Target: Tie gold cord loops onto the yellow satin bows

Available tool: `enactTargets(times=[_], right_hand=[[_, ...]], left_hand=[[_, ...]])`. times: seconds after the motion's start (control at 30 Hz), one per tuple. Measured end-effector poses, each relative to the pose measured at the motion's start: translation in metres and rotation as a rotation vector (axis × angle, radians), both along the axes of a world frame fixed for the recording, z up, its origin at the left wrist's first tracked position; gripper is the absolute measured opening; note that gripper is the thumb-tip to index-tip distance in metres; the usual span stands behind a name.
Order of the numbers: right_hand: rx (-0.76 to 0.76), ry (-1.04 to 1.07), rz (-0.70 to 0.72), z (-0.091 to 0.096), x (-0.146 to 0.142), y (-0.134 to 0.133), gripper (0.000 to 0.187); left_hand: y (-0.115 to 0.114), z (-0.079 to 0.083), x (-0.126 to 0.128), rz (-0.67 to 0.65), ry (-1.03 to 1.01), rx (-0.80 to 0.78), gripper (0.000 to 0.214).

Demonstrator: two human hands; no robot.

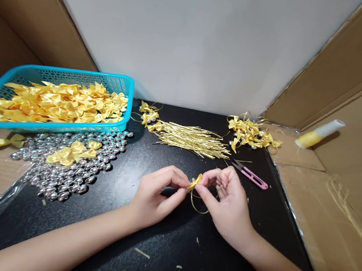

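Your left hand (pixel 153 195) and right hand (pixel 230 204) meet low in the middle, both pinching one yellow bow (pixel 194 181) with a gold string (pixel 199 209) looping under it. A small done pile (pixel 252 133) sits upper right. The blue basket (pixel 129 104) upper left looks full of bows, with many silver bells (pixel 70 172) beside it, so I think lots are left.

Single head cam on me, facing forward and down, close over my left hand (pixel 153 195) and right hand (pixel 227 203) at the black tabletop (pixel 161 252); pale wall (pixel 190 40) straight ahead.
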State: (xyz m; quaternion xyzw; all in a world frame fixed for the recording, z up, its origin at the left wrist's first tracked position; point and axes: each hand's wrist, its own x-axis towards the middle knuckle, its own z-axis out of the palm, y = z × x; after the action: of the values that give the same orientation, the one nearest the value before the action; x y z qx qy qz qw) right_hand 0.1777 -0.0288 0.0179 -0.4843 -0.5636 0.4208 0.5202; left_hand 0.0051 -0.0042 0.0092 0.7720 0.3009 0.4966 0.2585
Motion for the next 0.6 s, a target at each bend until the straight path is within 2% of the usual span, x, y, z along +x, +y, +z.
enactTargets(times=[0.3, 0.6], right_hand=[[-0.019, -0.04, 0.051, 0.003, 0.004, 0.004, 0.032], [0.026, -0.045, 0.05, 0.011, 0.006, 0.006, 0.033]], left_hand=[[0.0, 0.002, 0.001, 0.001, -0.021, -0.014, 0.012], [0.0, 0.001, 0.003, -0.022, -0.098, -0.244, 0.008]])
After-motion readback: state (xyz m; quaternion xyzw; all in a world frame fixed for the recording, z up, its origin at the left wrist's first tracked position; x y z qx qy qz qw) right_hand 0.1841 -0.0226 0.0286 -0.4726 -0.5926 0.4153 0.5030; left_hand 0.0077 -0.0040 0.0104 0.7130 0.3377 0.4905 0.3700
